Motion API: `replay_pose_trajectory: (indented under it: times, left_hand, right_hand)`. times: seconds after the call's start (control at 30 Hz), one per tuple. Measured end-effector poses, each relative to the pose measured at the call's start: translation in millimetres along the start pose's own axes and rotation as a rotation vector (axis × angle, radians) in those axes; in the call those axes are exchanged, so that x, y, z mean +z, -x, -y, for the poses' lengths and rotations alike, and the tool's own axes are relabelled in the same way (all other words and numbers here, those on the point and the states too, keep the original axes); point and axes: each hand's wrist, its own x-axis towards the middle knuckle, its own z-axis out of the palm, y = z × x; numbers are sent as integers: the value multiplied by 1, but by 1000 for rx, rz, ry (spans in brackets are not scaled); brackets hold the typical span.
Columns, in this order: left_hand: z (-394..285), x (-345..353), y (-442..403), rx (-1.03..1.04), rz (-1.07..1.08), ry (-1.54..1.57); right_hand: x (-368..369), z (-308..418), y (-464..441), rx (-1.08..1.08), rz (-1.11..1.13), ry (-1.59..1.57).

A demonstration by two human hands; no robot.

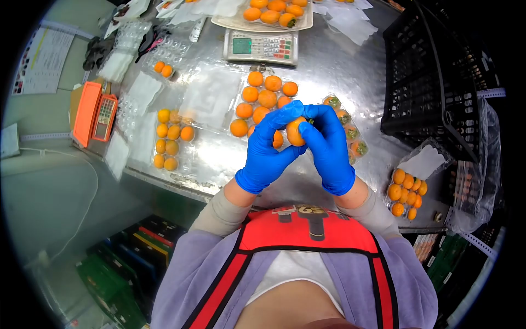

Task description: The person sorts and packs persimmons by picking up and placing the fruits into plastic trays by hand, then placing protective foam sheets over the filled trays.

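Note:
Between my two blue-gloved hands is a single orange persimmon, held over the metal table. My left hand curls round its left side, with the fingers at the top and the thumb underneath. The thumb of my right hand presses on the fruit's upper right, where a bit of green calyx shows. Just beyond the hands lies a clear tray of persimmons, partly covered by my left hand. Beside my right hand, another row of persimmons shows green calyxes facing up.
Behind the tray stands a digital scale with persimmons on its pan. More packed persimmons sit at left and right. A black crate rises at the right. An orange scale is at the left edge.

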Motion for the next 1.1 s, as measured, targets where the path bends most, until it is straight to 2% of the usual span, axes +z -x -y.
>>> replay_pose_trajectory:
  times: [0.07,0.27,0.33,0.37,0.43,0.63,0.77,0.83,1.1]
  left_hand:
    - [0,1,0,-11,-5,-5]
    - [5,-3,0,54,-13,-120]
    - [3,-4,1,-156,-7,131]
    - [2,-8,0,-156,-7,131]
    - [-1,-17,-3,-388,103,502]
    - [0,-14,-2,-383,105,544]
    - [-3,-12,-5,-296,131,553]
    - [0,-12,-5,-261,132,519]
    - [6,-12,1,-284,154,473]
  right_hand:
    - [0,2,-2,63,2,-62]
    - [0,5,-1,-12,65,11]
    - [-2,2,-2,-225,28,141]
    - [-3,1,-3,-225,28,141]
    - [-5,-1,-3,-443,7,305]
    - [-7,-5,0,-546,62,512]
    - [-11,-4,1,-490,131,380]
    - [-13,-5,0,-436,191,162]
    - [-3,-10,1,-393,74,124]
